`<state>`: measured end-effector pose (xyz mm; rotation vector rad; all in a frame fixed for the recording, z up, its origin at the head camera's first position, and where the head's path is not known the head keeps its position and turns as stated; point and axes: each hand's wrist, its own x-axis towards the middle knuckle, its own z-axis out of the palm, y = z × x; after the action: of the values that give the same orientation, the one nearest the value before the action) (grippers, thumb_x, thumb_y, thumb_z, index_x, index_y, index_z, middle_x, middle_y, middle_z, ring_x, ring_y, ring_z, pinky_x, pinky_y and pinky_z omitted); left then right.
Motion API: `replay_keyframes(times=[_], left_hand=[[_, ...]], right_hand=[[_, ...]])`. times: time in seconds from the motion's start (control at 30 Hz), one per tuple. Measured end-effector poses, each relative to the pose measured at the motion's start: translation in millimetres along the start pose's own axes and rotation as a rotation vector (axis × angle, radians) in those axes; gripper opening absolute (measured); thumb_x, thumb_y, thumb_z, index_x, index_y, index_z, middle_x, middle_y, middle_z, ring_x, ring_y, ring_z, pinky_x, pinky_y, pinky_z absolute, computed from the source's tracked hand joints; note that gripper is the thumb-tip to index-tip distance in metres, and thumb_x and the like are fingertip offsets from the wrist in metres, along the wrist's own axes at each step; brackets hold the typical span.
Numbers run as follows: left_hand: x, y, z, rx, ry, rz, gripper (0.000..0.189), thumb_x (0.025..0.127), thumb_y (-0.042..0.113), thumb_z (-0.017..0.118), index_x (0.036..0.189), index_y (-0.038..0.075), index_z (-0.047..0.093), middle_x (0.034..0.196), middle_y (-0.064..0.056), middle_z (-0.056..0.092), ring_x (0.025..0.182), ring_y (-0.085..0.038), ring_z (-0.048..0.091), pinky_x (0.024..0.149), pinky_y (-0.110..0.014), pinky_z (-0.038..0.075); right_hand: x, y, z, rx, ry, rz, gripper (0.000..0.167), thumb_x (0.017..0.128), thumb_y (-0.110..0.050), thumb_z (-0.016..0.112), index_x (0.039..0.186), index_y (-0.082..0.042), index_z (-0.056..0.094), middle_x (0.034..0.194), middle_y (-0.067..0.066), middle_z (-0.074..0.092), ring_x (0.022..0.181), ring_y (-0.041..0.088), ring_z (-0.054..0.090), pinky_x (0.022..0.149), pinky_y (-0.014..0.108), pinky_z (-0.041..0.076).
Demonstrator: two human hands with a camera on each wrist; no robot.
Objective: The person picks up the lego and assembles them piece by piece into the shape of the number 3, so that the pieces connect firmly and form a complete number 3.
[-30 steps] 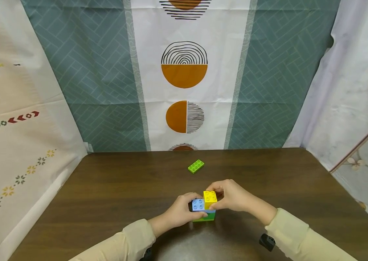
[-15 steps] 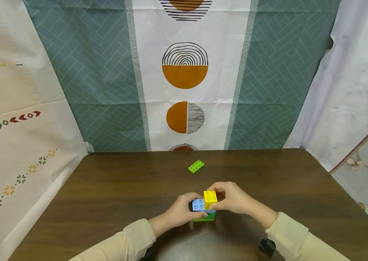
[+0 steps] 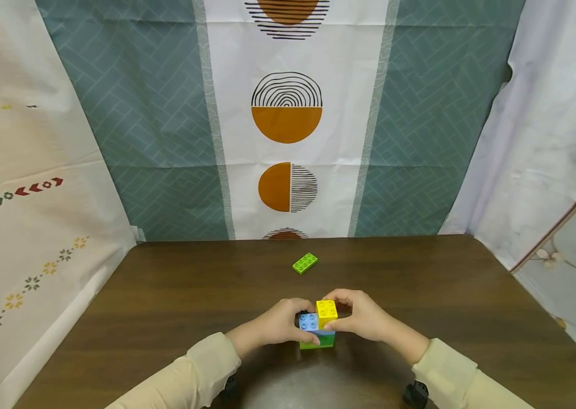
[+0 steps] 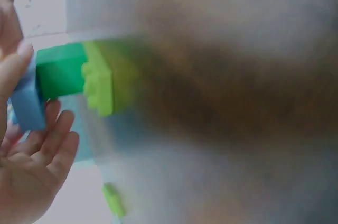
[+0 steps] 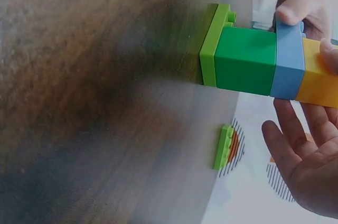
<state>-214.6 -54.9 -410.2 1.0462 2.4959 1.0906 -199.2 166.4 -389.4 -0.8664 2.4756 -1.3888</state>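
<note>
A small block tower stands on the dark table: a lime plate (image 5: 209, 57) at the bottom, a green brick (image 5: 245, 60) over its right part, then a longer blue brick (image 3: 308, 322). On the right half of the blue brick sits a yellow brick (image 3: 326, 313), with studs on top. My right hand (image 3: 364, 318) pinches the yellow brick between thumb at the front and fingers behind. From the left, my left hand (image 3: 278, 325) holds the blue brick, its thumb across the front and fingers at the back, partly hidden. The left half of the blue brick's studs shows uncovered.
A loose lime plate (image 3: 305, 263) with studs lies farther back on the wooden table (image 3: 206, 272). Patterned cloth (image 3: 288, 199) hangs behind the table, and pale cloths border both sides. Dark wrist cameras show below both sleeves.
The left thumb has slid slightly left and down along the front of the tower. The right hand keeps its pinch on the yellow brick; the head view has shifted a little.
</note>
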Motion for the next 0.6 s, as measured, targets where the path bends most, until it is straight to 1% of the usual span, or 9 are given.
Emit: replay_keyframes(times=[0.1,0.2,0.27,0.33,0.47,0.53,0.6], left_hand=[[1.8,-1.1,-10.1,0.010,-0.027,-0.006,0.049,0.076,0.028,0.081,0.114,0.003,0.062,0.106,-0.004,0.064,0.089,-0.007,0.056,0.081,-0.022,0.050],[3.5,-5.6,-21.7,0.007,-0.005,-0.012,0.050,0.080,0.032,0.076,0.118,0.003,0.060,0.115,-0.007,0.063,0.103,-0.017,0.058,0.093,-0.036,0.049],[5.0,-9.1,-29.4,0.005,0.036,-0.018,0.049,0.083,0.033,0.073,0.118,0.002,0.060,0.118,-0.009,0.062,0.109,-0.022,0.057,0.097,-0.043,0.047],[6.6,-12.4,-35.2,0.012,0.088,-0.032,0.047,0.085,0.032,0.072,0.118,0.001,0.060,0.119,-0.011,0.062,0.111,-0.027,0.056,0.097,-0.047,0.045],[12.3,-18.3,-40.6,0.084,0.209,-0.068,0.046,0.083,0.031,0.073,0.117,0.003,0.061,0.117,-0.011,0.062,0.112,-0.032,0.056,0.096,-0.047,0.046],[17.1,-21.8,-41.0,0.123,0.272,-0.082,0.046,0.083,0.031,0.074,0.117,0.003,0.061,0.115,-0.012,0.062,0.111,-0.033,0.057,0.094,-0.046,0.048],[22.8,-25.9,-40.9,0.149,0.336,-0.101,0.046,0.082,0.030,0.075,0.116,0.002,0.061,0.114,-0.013,0.062,0.108,-0.033,0.058,0.092,-0.045,0.048]], right_hand=[[-0.3,1.3,0.6,0.004,0.007,-0.004,0.036,0.079,-0.016,0.078,0.109,-0.002,0.063,0.100,0.009,0.067,0.091,0.017,0.061,0.083,0.041,0.054],[-0.2,2.1,1.1,0.010,0.015,0.001,0.035,0.079,-0.016,0.078,0.108,-0.002,0.063,0.099,0.008,0.067,0.090,0.020,0.061,0.083,0.045,0.053],[-0.2,2.3,1.4,0.008,0.022,0.008,0.035,0.079,-0.016,0.078,0.108,-0.002,0.063,0.098,0.007,0.067,0.090,0.020,0.061,0.083,0.045,0.053],[0.1,2.3,1.8,0.002,0.026,0.015,0.036,0.078,-0.016,0.078,0.108,-0.002,0.063,0.098,0.007,0.067,0.089,0.019,0.061,0.082,0.043,0.053],[1.0,2.4,2.3,-0.015,0.023,0.021,0.038,0.078,-0.017,0.079,0.110,-0.004,0.063,0.099,0.005,0.066,0.089,0.016,0.059,0.081,0.035,0.053],[1.0,2.4,2.2,-0.021,0.025,0.025,0.038,0.078,-0.018,0.079,0.110,-0.004,0.064,0.099,0.005,0.066,0.088,0.015,0.059,0.081,0.034,0.053],[0.9,2.1,1.7,-0.022,0.027,0.027,0.039,0.078,-0.018,0.079,0.110,-0.004,0.064,0.100,0.005,0.066,0.088,0.014,0.058,0.081,0.035,0.053]])
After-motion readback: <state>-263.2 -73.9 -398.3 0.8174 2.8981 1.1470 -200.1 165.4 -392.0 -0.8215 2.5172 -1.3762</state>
